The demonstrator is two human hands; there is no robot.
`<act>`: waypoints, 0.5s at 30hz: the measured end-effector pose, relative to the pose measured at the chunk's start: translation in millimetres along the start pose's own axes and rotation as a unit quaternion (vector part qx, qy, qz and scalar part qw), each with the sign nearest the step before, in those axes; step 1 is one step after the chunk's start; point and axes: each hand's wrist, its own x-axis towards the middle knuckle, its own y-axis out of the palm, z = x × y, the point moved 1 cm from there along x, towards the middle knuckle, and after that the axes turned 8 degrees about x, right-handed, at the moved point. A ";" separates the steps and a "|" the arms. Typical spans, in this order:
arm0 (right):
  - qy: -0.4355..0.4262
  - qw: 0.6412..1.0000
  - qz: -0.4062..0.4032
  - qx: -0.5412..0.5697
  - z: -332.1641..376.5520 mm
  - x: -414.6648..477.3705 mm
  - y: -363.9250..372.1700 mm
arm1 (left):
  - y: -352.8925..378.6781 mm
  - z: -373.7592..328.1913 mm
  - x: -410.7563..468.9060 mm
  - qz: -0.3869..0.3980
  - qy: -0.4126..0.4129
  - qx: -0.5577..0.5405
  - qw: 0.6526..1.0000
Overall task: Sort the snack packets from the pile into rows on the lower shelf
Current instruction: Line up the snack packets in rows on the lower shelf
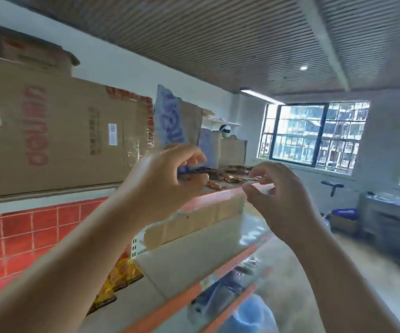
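Head view, blurred by motion: two bare forearms reach up to the upper shelf (218, 195), a flat board with a glossy orange edge strip. On that shelf lies the pile of snack packets (227, 175), small, brown and crinkled, with a foil-like shine. The left hand (167, 179) is raised in front of the shelf, wrist bent, fingers and thumb curled round the bottom of a blue packet (169, 118), a tall flat pouch with pale lettering that stands upright above the shelf. The right hand (280, 188) hovers at the shelf's edge strip, just beside the pile, fingers curled with thumb and forefinger close; whether it pinches anything cannot be told. Matte brown cardboard boxes (50, 131) with red print stand on the shelf, to the left of the pile. Below the shelf runs the lower shelf (194, 255), a smooth pale board, also orange-edged. Under the shelf's left end, a wall of red glazed tiles (26, 231) shows.
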 end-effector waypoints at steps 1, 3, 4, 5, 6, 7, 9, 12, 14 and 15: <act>0.003 1.000 -0.003 -0.012 -10.2 0.8 -12.8 | 9.8 -6.9 8.0 0.008 0.004 -0.006 1.000; 0.015 0.999 -0.009 -0.035 -29.8 1.9 -36.3 | 28.8 -18.3 24.1 0.023 0.008 -0.013 1.000; 0.020 0.999 -0.011 -0.041 -38.3 2.4 -45.1 | 36.6 -21.4 31.3 0.029 0.008 -0.012 0.999; 0.023 0.999 -0.015 -0.046 -47.8 3.3 -53.6 | 46.4 -23.8 39.5 0.032 0.009 -0.014 0.999; 0.026 0.998 -0.019 -0.050 -56.6 4.0 -59.6 | 54.8 -24.4 45.9 0.034 0.009 -0.016 0.999; 0.030 0.998 -0.020 -0.051 -64.6 5.1 -63.5 | 62.5 -23.8 51.2 0.037 0.009 -0.017 0.999; 0.039 0.998 -0.016 -0.048 -82.8 6.8 -67.9 | 81.5 -21.3 61.0 0.046 0.008 -0.017 0.999; 0.042 0.998 -0.002 -0.046 -109.9 14.2 -66.8 | 108.3 -10.7 75.9 0.049 -0.003 -0.015 0.999; 0.048 0.997 0.009 -0.053 -131.2 23.8 -63.4 | 127.4 -1.0 87.0 0.047 -0.011 -0.018 0.999; 0.046 0.997 0.014 -0.058 -143.2 31.3 -60.4 | 138.8 5.1 94.0 0.048 -0.014 -0.016 0.999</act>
